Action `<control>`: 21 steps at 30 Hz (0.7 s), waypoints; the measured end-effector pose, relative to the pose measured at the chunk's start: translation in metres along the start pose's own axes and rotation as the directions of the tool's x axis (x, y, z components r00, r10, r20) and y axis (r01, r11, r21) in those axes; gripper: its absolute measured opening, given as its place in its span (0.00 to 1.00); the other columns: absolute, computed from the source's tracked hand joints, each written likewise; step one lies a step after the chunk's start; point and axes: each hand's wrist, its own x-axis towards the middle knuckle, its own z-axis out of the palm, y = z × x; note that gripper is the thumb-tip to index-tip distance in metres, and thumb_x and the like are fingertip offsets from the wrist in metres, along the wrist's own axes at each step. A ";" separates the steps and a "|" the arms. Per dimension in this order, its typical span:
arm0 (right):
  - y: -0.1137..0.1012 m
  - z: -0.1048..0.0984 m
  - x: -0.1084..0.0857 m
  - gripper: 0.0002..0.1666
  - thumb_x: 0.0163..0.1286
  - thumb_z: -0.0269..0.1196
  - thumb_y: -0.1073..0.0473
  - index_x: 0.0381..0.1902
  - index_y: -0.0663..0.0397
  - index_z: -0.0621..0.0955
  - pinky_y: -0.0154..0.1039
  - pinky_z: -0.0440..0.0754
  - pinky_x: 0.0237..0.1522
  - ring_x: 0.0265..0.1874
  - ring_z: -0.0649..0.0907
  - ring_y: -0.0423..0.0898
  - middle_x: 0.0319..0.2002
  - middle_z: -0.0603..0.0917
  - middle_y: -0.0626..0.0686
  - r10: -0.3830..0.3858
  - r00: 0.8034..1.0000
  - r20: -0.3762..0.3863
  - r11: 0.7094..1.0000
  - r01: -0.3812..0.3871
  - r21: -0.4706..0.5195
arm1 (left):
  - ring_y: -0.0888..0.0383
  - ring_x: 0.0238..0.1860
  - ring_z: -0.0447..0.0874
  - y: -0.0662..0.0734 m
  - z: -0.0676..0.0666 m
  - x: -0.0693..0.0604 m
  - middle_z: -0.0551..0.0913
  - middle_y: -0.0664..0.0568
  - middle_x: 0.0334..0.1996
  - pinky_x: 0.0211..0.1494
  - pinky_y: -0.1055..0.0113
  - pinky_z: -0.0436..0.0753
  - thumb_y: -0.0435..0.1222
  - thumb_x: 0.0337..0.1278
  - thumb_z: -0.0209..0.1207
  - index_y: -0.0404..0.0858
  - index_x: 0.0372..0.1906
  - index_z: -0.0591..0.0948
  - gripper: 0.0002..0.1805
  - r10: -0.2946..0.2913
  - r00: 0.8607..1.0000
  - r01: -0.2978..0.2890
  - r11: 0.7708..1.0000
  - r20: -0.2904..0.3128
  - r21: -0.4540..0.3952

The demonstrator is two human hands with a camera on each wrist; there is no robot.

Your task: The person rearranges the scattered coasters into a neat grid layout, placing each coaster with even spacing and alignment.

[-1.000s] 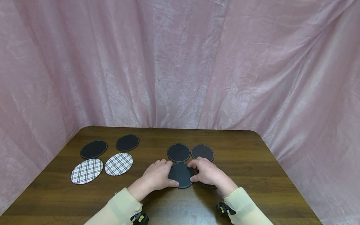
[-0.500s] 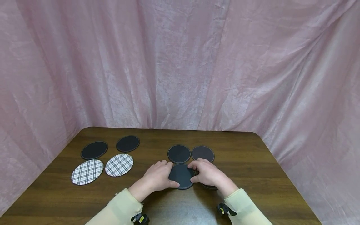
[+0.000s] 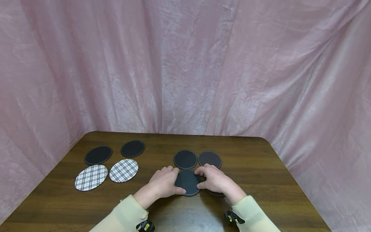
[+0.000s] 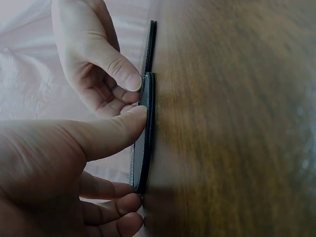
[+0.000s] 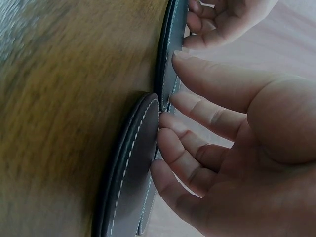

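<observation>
A round black coaster (image 3: 187, 182) with a stitched rim lies flat on the table between both hands. My left hand (image 3: 162, 183) holds its left edge, the thumb at the near side and the fingers at the far side. From the opposite side my right hand (image 3: 214, 181) grips it, thumb and forefinger on the right edge. In the left wrist view the coaster (image 4: 141, 143) shows a doubled, layered edge. Beneath my right hand sits a dark brown coaster (image 5: 131, 173), mostly hidden in the head view; my lower fingers rest against or very near it.
Behind the hands lie a black coaster (image 3: 185, 159) and a brownish one (image 3: 210, 159). At the left are two dark coasters (image 3: 98, 155) (image 3: 132, 148) and two white plaid discs (image 3: 91, 177) (image 3: 124, 170). A pink curtain (image 3: 188, 64) hangs beyond the wooden table (image 3: 261, 180).
Both hands keep their hold on the black coaster. The whole head view has shifted slightly down and right; nothing else visibly moves.
</observation>
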 end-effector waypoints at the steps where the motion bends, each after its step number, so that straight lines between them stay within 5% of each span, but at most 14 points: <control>1: 0.000 0.000 0.000 0.26 0.61 0.85 0.61 0.56 0.55 0.89 0.54 0.81 0.52 0.45 0.79 0.51 0.43 0.81 0.52 -0.002 1.000 0.000 1.000 0.002 -0.001 | 0.45 0.53 0.82 0.000 0.000 0.000 0.84 0.43 0.51 0.60 0.44 0.81 0.61 0.53 0.82 0.31 0.68 0.82 0.48 -0.001 1.000 0.001 1.000 0.000 0.000; 13: 0.001 -0.001 0.002 0.26 0.61 0.84 0.60 0.56 0.57 0.89 0.54 0.80 0.53 0.45 0.79 0.51 0.43 0.81 0.52 -0.018 1.000 -0.001 1.000 0.018 0.002 | 0.44 0.53 0.82 0.001 -0.003 -0.001 0.84 0.42 0.51 0.59 0.44 0.81 0.61 0.54 0.81 0.31 0.67 0.82 0.47 -0.005 1.000 0.005 1.000 -0.009 -0.003; 21: -0.004 0.002 0.004 0.24 0.62 0.84 0.59 0.54 0.55 0.90 0.53 0.81 0.51 0.46 0.81 0.51 0.43 0.83 0.52 -0.017 0.997 -0.071 1.000 0.017 -0.005 | 0.44 0.51 0.82 -0.003 -0.009 -0.005 0.83 0.45 0.47 0.58 0.43 0.81 0.61 0.65 0.74 0.33 0.64 0.84 0.39 -0.033 0.998 0.031 0.999 -0.052 -0.026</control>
